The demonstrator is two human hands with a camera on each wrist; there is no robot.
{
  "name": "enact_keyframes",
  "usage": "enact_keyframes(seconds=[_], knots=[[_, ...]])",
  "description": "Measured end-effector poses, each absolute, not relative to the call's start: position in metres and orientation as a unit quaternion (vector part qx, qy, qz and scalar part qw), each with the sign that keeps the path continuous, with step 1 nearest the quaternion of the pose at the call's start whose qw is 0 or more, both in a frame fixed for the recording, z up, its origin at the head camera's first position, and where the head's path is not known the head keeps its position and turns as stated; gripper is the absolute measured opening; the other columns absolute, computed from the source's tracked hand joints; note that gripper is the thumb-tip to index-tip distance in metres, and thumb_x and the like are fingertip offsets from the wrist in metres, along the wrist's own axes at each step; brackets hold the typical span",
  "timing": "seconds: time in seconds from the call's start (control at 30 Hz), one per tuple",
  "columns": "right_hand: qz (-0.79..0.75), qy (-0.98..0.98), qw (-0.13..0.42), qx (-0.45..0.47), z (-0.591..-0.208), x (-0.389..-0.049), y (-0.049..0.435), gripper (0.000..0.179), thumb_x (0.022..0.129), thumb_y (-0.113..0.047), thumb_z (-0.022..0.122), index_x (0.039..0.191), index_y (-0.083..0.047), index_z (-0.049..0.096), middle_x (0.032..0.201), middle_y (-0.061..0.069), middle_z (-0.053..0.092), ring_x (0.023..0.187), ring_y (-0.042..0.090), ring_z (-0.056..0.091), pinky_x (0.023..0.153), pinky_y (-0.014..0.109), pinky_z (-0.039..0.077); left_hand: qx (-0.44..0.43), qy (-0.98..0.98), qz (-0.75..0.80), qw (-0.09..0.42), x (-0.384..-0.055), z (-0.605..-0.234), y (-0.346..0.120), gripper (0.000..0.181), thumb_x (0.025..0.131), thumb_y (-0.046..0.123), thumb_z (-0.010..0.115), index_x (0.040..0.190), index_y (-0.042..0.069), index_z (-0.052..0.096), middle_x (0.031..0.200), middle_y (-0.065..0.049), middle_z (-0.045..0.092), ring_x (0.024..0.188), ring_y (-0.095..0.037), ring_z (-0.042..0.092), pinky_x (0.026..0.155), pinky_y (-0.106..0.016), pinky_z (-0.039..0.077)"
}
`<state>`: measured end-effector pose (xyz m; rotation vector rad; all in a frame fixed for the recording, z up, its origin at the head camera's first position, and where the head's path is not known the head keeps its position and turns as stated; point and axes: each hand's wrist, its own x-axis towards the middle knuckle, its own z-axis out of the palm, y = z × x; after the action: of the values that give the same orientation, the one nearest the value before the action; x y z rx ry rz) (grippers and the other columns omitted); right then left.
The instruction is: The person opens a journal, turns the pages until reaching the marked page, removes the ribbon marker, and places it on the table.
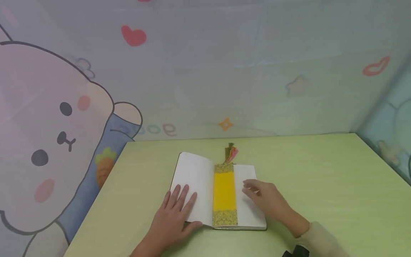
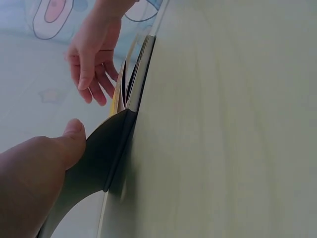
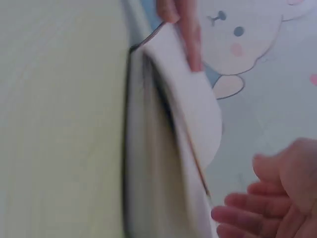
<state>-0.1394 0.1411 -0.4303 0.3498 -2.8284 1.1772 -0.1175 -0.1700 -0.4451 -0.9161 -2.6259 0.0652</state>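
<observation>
Green table (image 1: 327, 192) by a cartoon wall (image 1: 205, 78); the book (image 1: 197, 175) lies under the spread-out left hand (image 1: 171, 218) and the loose, empty right hand (image 1: 267, 199), yellow bookmark (image 1: 224, 192) between them

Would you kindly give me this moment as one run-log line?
notebook: open; left hand: spread on left page; right hand: above right page, holding nothing; yellow bookmark: on right page
</observation>
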Motion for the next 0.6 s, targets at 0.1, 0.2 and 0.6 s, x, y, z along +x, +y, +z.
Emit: enact_keyframes(seconds=[0.1,0.2,0.6], knots=[[0.562,-0.826,-0.038,0.025,-0.425,-0.145,0.139,0.039,0.090,-0.021,0.061,0.120,0.003,0.057,0.105,0.012,0.066,0.089,0.022,0.064,0.076,0.033,0.053,-0.326,-0.927,0.020,0.186,-0.118,-0.447,-0.170,0.077,0.089,0.067,0.032,0.142,0.012,0.039,0.148,-0.017,0.029,0.136,-0.036,0.022,0.107,-0.053,0.020],[0.679,-0.723,-0.126,-0.037,-0.419,-0.147,0.139,0.048,0.093,-0.022,0.058,0.127,0.010,0.046,0.109,0.020,0.063,0.094,0.029,0.064,0.079,0.037,0.053,-0.328,-0.926,0.017,0.187,-0.118,-0.447,-0.170,0.080,0.087,0.069,0.034,0.142,0.011,0.039,0.148,-0.018,0.029,0.136,-0.037,0.022,0.107,-0.054,0.019],[0.711,-0.672,-0.174,-0.108,-0.421,-0.151,0.120,0.043,0.092,-0.013,0.058,0.124,0.013,0.046,0.106,0.021,0.063,0.089,0.028,0.064,0.075,0.040,0.054,-0.321,-0.932,0.023,0.169,-0.117,-0.445,-0.169,0.082,0.085,0.070,0.037,0.144,0.013,0.036,0.150,-0.017,0.024,0.138,-0.035,0.018,0.108,-0.053,0.017]])
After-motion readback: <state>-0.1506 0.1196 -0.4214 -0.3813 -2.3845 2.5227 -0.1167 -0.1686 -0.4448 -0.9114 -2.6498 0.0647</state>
